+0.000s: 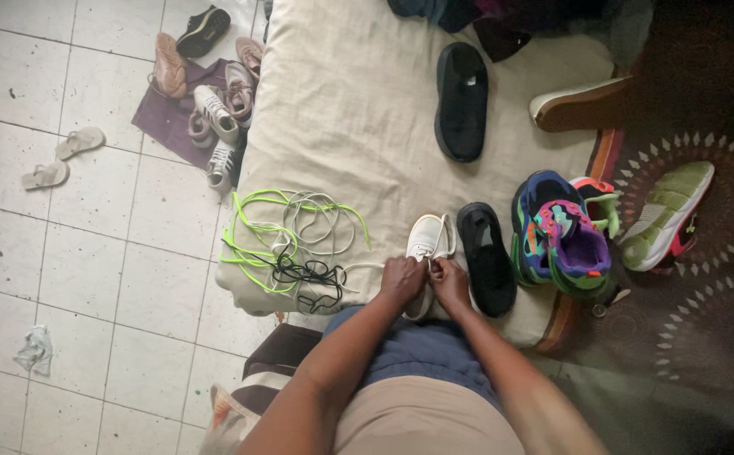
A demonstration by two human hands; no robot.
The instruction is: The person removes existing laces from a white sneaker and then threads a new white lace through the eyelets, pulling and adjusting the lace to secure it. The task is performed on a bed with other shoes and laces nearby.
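White sneaker (428, 238), lower middle of the frame: our left hand (401, 279) and right hand (450, 281) both grip it; loose laces (293, 240) lie unthreaded beside it.

Home bedroom: bed (341, 101), floor shoes (215, 109)

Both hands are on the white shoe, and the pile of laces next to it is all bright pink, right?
Not quite. In the head view both hands, left hand and right hand, are on the white shoe, but the pile of laces is neon green, grey and black, not pink.
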